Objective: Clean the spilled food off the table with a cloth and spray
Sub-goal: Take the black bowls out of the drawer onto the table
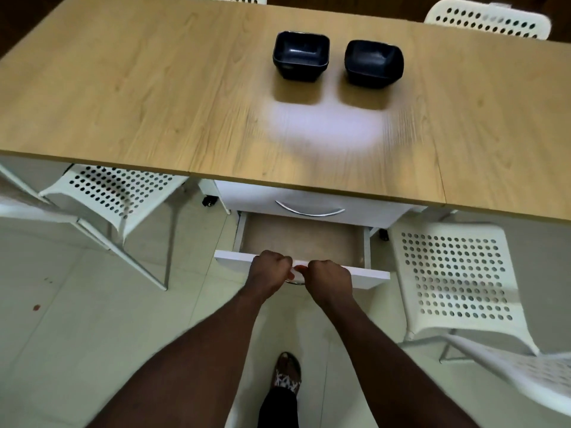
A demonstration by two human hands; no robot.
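Observation:
A wooden table (139, 97) fills the upper part of the head view. Two dark square bowls (301, 55) (374, 63) stand side by side near its far middle, with a pale glare patch on the wood in front of them. Under the table a white lower drawer (364, 278) is pulled out, and its brown inside looks bare. My left hand (269, 271) and my right hand (330, 281) are both closed over the drawer's front edge at its metal handle. No cloth, spray or spilled food shows.
A shut upper drawer with a curved metal handle (310, 211) sits above the pulled-out one. White perforated chairs stand at the left (114, 193), right (454, 273) and far right (485, 21). My foot (287, 375) rests on the pale tiled floor.

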